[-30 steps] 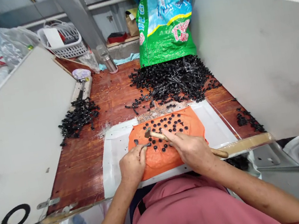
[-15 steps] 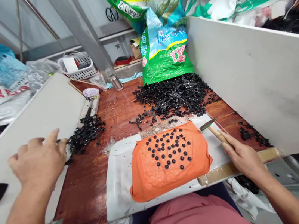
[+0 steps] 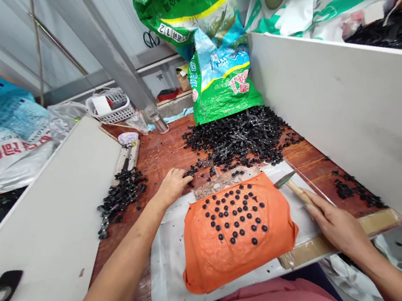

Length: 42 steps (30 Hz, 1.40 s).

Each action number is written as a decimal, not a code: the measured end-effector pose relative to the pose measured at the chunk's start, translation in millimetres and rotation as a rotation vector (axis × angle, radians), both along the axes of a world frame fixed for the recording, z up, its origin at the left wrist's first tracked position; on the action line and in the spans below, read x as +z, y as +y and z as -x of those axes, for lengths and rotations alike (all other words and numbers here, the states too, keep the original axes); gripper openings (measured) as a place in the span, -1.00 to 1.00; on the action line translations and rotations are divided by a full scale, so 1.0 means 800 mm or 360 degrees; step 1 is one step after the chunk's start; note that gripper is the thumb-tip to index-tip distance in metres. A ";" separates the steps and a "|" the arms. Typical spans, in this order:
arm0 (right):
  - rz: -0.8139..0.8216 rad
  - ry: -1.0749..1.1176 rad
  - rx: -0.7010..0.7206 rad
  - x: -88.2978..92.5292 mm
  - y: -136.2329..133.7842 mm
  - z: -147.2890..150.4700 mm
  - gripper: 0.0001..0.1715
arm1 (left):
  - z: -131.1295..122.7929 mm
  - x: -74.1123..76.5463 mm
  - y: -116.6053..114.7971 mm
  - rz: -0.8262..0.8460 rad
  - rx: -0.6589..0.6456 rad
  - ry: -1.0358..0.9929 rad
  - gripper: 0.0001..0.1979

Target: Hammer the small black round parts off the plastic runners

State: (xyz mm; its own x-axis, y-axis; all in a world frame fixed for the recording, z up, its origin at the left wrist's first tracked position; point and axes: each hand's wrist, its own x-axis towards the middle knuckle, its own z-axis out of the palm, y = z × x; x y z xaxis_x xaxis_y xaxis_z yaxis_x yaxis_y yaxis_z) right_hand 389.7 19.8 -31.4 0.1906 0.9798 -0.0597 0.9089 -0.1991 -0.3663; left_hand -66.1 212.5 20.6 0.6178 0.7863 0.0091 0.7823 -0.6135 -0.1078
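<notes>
An orange mat [image 3: 239, 246] lies on a white sheet [image 3: 167, 273] in front of me, dotted with several small black round parts [image 3: 234, 214]. My right hand [image 3: 335, 226] is closed round the wooden handle of a small hammer [image 3: 292, 184], whose head rests at the mat's right edge. My left hand [image 3: 172, 185] reaches forward over the wooden tabletop [image 3: 163, 154], fingers curled down at the near edge of a big pile of black plastic strips [image 3: 239, 137]. Whether those fingers hold a piece is hidden.
A smaller heap of black parts [image 3: 122, 196] lies at the left. White boards [image 3: 351, 111] wall in both sides. A green sack [image 3: 220, 81] stands behind the pile, with a metal flask [image 3: 158, 121] and a white basket [image 3: 110, 106] at the back.
My left hand has swung from the small heap at the left across to the near edge of the big pile. The right hand keeps the hammer at the mat's right side.
</notes>
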 end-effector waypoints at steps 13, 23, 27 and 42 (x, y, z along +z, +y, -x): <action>0.0023 -0.0038 0.0065 -0.003 0.005 -0.003 -0.33 | -0.004 0.056 -0.134 0.0138 0.0495 -0.0750 -0.72; 0.0079 -0.0116 0.0060 0.015 0.002 0.007 -0.33 | -0.041 0.015 -0.189 0.0491 0.0676 -0.0747 -0.60; 0.0031 -0.0131 0.0061 0.015 0.002 0.007 -0.35 | -0.045 0.006 -0.179 0.0430 0.0729 -0.0705 -0.59; 0.0066 -0.0079 0.0054 0.014 0.004 0.005 -0.35 | -0.047 -0.006 -0.159 0.0492 0.0670 -0.0592 -0.61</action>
